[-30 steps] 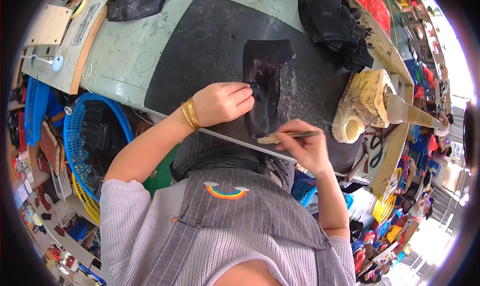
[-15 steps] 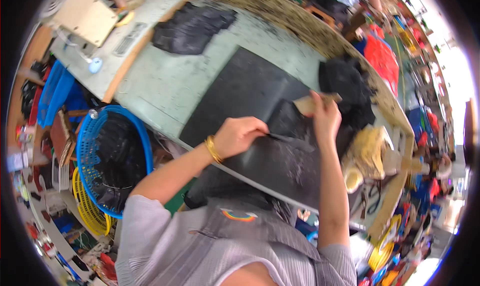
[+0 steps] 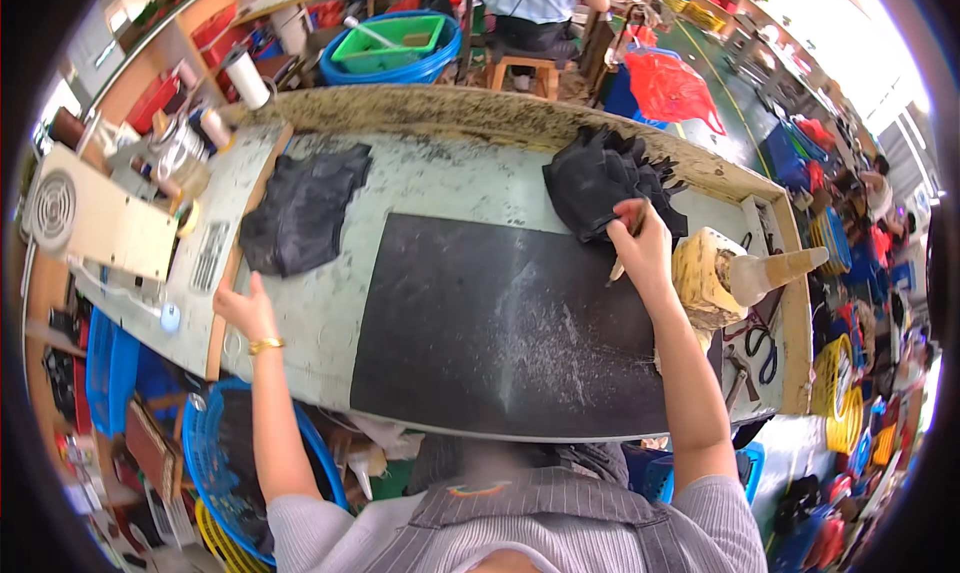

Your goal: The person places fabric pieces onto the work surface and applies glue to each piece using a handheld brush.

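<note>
My left hand is at the left of the bench, thumb and fingers apart with nothing in them. Just beyond its fingertips lies a stack of thin black pieces, perhaps leather. At the right, my right hand is closed on a flat tan piece, seen nearly edge-on and mostly covered by the fingers. That hand is in front of a heap of black pieces; I cannot tell whether it touches them. Between my arms, the black mat carries whitish dust and scuffs.
A yellowish block with a cone-shaped piece stands right of the mat, near dark-handled scissors. A raised ledge borders the bench's far side. Below left is a blue basket. Another person sits beyond the bench.
My left hand has left the mat and moved far left, its fingers now apart. The black piece it held is off the mat. My right hand keeps the tan piece, now turned edge-on. The view has shifted.
</note>
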A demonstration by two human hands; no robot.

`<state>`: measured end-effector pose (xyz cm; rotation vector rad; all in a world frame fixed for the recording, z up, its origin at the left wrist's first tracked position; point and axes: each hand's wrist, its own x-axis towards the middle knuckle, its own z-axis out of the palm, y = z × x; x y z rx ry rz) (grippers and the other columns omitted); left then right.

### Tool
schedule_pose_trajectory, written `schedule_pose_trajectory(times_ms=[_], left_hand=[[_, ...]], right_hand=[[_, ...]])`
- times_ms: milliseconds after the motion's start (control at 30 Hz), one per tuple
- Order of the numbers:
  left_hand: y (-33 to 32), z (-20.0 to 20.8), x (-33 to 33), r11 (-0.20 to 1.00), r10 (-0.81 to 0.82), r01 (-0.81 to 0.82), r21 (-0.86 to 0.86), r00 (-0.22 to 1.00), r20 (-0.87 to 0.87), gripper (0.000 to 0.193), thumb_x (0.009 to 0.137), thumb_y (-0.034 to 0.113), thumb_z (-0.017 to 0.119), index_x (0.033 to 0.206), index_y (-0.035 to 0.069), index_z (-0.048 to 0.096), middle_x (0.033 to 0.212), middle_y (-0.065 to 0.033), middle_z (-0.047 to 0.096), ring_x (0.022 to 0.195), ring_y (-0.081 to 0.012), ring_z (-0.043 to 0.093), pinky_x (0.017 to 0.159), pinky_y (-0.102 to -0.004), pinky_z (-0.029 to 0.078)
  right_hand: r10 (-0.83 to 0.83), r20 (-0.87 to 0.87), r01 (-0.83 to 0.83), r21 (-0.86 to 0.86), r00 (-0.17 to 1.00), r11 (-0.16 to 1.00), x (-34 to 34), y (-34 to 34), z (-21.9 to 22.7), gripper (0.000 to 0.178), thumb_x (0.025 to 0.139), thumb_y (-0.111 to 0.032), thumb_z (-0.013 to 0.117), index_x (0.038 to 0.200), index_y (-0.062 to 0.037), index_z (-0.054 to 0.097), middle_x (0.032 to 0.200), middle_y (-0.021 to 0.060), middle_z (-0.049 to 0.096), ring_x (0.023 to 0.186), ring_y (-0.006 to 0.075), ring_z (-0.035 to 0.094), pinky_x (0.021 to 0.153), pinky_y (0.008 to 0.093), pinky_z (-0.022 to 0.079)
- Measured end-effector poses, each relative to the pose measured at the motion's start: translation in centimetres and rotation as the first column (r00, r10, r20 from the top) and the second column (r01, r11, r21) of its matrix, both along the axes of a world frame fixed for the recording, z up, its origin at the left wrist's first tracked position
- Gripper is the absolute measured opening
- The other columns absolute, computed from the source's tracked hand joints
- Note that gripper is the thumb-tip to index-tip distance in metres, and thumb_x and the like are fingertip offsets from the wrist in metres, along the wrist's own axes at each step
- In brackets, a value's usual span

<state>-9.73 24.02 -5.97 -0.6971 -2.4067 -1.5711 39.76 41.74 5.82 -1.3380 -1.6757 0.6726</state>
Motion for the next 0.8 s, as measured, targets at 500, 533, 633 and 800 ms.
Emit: schedule_pose_trajectory(times_ms=[500,533,633,800], left_hand=[[30.0,6.6,32.2,0.554,-0.589,0.777,0.298,0.113,0.8,0.03,0.074,0.03,0.075,0.081,0.002,0.065,0.082,-0.0057,0.059,0.073,-0.0153,0.054,0.06,-0.0303,0.048],[30.8,6.5,32.1,0.578,-0.556,0.77,0.271,0.129,0.821,0.029,0.073,0.028,0.076,0.081,0.003,0.065,0.082,-0.0047,0.058,0.074,-0.0148,0.052,0.06,-0.0296,0.047],[30.5,6.6,32.3,0.634,-0.438,0.725,0.27,0.049,0.898,0.026,0.071,0.027,0.078,0.077,0.006,0.063,0.08,-0.0024,0.054,0.069,-0.0131,0.048,0.059,-0.0273,0.046],[28.8,4.3,32.4,0.621,-0.425,0.654,0.433,-0.183,0.886,0.028,0.07,0.027,0.08,0.066,0.016,0.054,0.06,0.0059,0.044,0.051,-0.0073,0.037,0.054,-0.0233,0.04]], right_hand=[[-0.09,0.797,0.067,0.062,0.597,0.996,-3.6,7.2,1.8,0.022,0.07,-0.011,0.057,0.087,0.0022,0.059,0.087,0.0229,0.063,0.085,0.0385,0.063,0.075,0.0448,0.05],[-0.089,0.792,0.075,0.055,0.604,0.996,-3.0,7.5,1.9,0.022,0.07,-0.012,0.056,0.087,0.0021,0.059,0.087,0.0225,0.063,0.086,0.0386,0.062,0.075,0.0448,0.049],[0.028,0.706,0.121,-0.16,0.707,0.98,-1.2,9.0,2.3,0.03,0.07,-0.019,0.06,0.095,-0.0015,0.061,0.088,0.0167,0.064,0.087,0.0319,0.062,0.074,0.0406,0.048],[0.113,0.454,-0.005,-0.231,0.884,0.973,0.8,9.4,0.8,0.025,0.071,-0.01,0.058,0.093,0.0006,0.064,0.073,0.0098,0.063,0.057,0.0165,0.059,0.051,0.0303,0.048]])
